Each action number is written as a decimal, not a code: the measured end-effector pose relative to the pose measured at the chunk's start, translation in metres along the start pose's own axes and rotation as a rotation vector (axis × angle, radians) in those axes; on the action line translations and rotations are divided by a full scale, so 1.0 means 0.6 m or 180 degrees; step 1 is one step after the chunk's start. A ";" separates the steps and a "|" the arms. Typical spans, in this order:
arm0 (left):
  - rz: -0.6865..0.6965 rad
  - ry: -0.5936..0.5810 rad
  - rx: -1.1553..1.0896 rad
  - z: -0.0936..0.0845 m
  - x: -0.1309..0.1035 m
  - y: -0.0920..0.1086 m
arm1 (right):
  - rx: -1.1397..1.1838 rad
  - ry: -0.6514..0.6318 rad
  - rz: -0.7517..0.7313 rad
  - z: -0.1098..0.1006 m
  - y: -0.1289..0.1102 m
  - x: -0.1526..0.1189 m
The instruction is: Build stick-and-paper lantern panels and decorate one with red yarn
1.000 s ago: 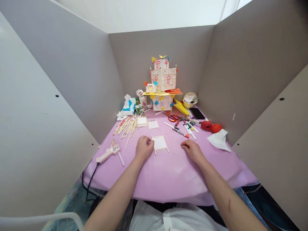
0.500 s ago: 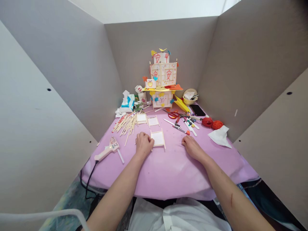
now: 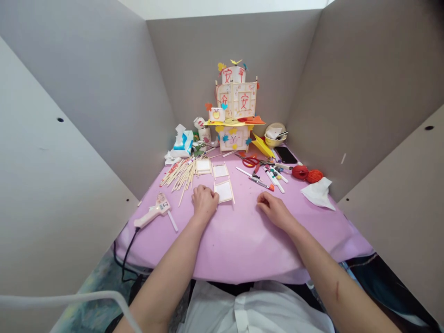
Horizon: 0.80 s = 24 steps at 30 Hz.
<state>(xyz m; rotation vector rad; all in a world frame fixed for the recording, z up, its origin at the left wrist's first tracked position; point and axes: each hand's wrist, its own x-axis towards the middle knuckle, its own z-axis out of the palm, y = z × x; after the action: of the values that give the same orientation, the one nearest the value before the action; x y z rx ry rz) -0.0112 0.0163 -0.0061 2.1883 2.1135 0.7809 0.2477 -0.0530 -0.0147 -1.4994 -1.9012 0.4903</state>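
Note:
My left hand rests on the pink cloth, its fingers closed on the left edge of a small frame of thin wooden sticks with a white panel. That frame lies flat, tilted slightly, and its far end comes close to another stick frame. A third stick frame lies further back beside the loose sticks. To the right, my right hand sits low over the cloth with curled fingers and nothing visible in them. Closest to it are the pens.
A decorated paper-and-stick tower stands at the back. On the left lies a corded glue gun; behind it is a tissue pack. Red scissors, a phone, red yarn balls and a white tissue occupy the right.
The frame in my left hand has shifted slightly left and away from me, nearer the frame behind it. My right hand has moved a little left. The head view has tilted slightly downward.

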 end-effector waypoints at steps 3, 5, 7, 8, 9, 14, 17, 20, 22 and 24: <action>-0.0031 0.0029 0.0088 0.000 0.006 0.000 | -0.0031 -0.0113 -0.0125 0.015 -0.020 0.018; -0.0049 0.0032 0.0121 0.001 0.008 -0.001 | -0.0117 -0.0209 -0.0187 0.022 -0.029 0.026; -0.0054 0.0027 0.0126 0.002 0.008 -0.003 | -0.0200 -0.0301 -0.0224 0.028 -0.034 0.031; -0.0052 0.0020 0.0121 0.002 0.007 -0.003 | -0.0236 -0.0338 -0.0227 0.032 -0.036 0.033; -0.0048 0.0013 0.0113 0.003 0.006 -0.004 | -0.0273 -0.0359 -0.0217 0.035 -0.037 0.034; -0.0058 0.0000 0.0061 0.002 0.003 -0.005 | -0.0372 -0.0322 -0.0081 0.041 -0.041 0.025; -0.0075 0.0014 -0.0007 0.002 0.003 -0.005 | -0.0251 -0.0236 0.0073 0.027 -0.032 0.010; -0.0105 0.0060 -0.0148 0.002 0.006 -0.007 | -0.0144 0.0096 0.0408 0.004 -0.013 0.002; -0.0137 0.0106 -0.0294 0.000 0.011 -0.011 | -0.0133 0.0328 0.0647 -0.010 0.001 0.004; -0.0178 0.0164 -0.0477 -0.003 0.017 -0.018 | -0.0168 0.0478 0.0803 -0.018 0.013 0.013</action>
<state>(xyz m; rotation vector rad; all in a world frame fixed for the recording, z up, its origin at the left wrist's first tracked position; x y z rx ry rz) -0.0224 0.0262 -0.0045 2.0472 2.0546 0.9671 0.2595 -0.0443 -0.0097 -1.7705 -1.6306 0.4286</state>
